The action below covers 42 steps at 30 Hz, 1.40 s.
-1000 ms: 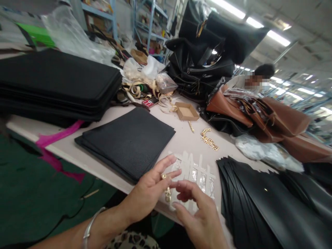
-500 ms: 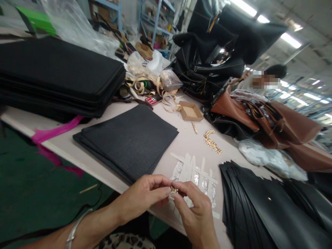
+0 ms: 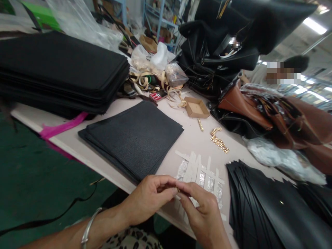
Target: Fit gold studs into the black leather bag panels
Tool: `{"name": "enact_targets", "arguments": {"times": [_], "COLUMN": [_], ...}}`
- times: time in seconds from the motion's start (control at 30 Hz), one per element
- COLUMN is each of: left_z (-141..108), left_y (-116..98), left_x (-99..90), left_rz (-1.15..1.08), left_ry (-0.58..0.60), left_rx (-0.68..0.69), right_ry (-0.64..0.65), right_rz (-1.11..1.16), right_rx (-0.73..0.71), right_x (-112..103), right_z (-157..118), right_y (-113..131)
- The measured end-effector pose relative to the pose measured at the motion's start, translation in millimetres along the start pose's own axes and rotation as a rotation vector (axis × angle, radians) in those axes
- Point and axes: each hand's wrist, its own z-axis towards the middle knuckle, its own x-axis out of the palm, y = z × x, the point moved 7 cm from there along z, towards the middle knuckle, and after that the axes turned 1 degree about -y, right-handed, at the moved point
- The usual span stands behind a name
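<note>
My left hand point(image 3: 153, 195) and my right hand point(image 3: 203, 207) meet at the fingertips above the table's near edge. Between both sets of pinched fingers sits a small gold piece point(image 3: 177, 189), mostly hidden by them. Just beyond, pale tape strips point(image 3: 192, 167) and clear plastic packets point(image 3: 202, 178) lie on the tabletop. Farther back are a gold chain in a heap point(image 3: 219, 142) and a short gold chain piece point(image 3: 200, 125). A stack of dark leather sheets point(image 3: 135, 135) lies left of the tape.
A thick black stack point(image 3: 62, 69) fills the back left. An open cardboard box point(image 3: 196, 107) stands beyond the chains. Black leather pieces point(image 3: 275, 204) cover the right, with brown bags point(image 3: 249, 105) and black bags point(image 3: 207, 65) behind. Another person stands at the back right.
The view has shifted, so the table items appear slightly to the right. My fingers have closed more over the small gold piece, which shows less now.
</note>
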Motion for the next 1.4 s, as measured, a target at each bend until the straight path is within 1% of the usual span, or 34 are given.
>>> {"name": "enact_targets", "arguments": {"times": [0.13,0.23,0.33,0.4,0.5,0.6,0.7,0.8,0.9,1.0,1.07,1.2,1.3,1.4], "left_z": [0,-1,-1,-2,-3,-5,-7,-6,-3,-4,-6,-13,-19,-25], "left_y": [2,2,0,-2,-5,-7,-9,-10,-7,-6,-6,-2,0,1], "left_x": [-3.7,-4.3,-5.5,-5.3,-3.4,-2.0,-3.6,-7.6,-10.8,-15.1,-18.1,-25.3,-35.9,-49.0], "left_rz": [0.084,0.149,0.188,0.242,0.368,0.515,0.567,0.469,0.259,0.112,0.08,0.078,0.027,-0.107], "left_ry": [-0.046,-0.065,-0.109,-0.129,-0.147,-0.179,-0.216,-0.199,-0.129,-0.11,-0.118,-0.125,-0.142,-0.187], "left_rx": [-0.034,-0.026,0.009,0.06,0.158,0.242,0.268,0.201,0.084,0.02,-0.002,-0.083,-0.141,-0.178], "right_ry": [-0.001,-0.038,-0.097,-0.086,-0.096,-0.123,-0.115,-0.107,-0.084,-0.033,0.017,0.119,0.139,0.147], "right_rz": [0.086,0.115,0.151,0.18,0.181,0.129,0.052,-0.023,-0.1,-0.178,-0.195,-0.123,-0.062,-0.008], "right_rx": [0.042,0.134,0.253,0.277,0.256,0.197,0.111,0.003,-0.14,-0.235,-0.237,-0.164,-0.085,-0.029], "right_x": [1,0,-1,3,6,7,9,10,11,14,16,25,34,44], "right_z": [-1,-5,-9,-10,-11,-12,-8,-2,5,10,14,20,25,35], "right_y": [-7,-17,-28,-31,-32,-27,-16,-2,9,14,13,9,6,10]}}
